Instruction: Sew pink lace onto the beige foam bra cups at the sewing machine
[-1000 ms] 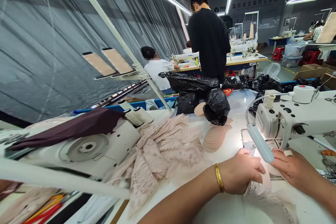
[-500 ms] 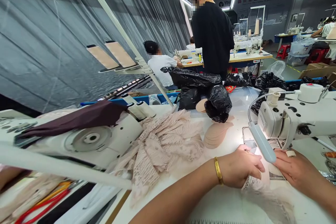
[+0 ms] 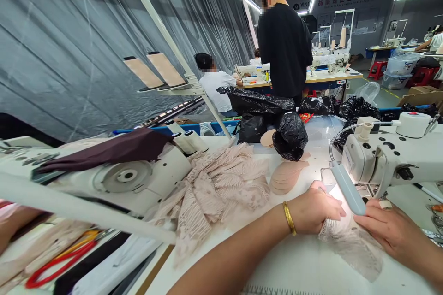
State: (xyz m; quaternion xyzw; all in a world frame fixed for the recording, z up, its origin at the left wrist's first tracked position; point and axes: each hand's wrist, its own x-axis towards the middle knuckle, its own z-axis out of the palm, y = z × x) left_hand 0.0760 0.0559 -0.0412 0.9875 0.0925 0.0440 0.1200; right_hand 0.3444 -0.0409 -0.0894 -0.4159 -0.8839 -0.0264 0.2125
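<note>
My left hand, with a gold bracelet at the wrist, is closed on a piece of pale beige lace fabric beside the sewing machine. The lace bunches under its fingers, and its sheer end hangs toward me over the table. At the fabric's right edge, my right hand pinches it, a ring-like band on one finger. A grey lamp head lights the work and hides the needle area. Behind my left hand lie a stack of beige teardrop-shaped pieces and a heap of lace.
Black plastic bags line the table's back edge. At left stands another machine with dark cloth over it. Red-handled scissors lie lower left. Beyond, a person in black stands and one in white sits.
My right hand has shifted slightly down, away from under the lamp head. The lace has moved slightly toward me and more of its pale part shows between my hands. The view has turned slightly.
</note>
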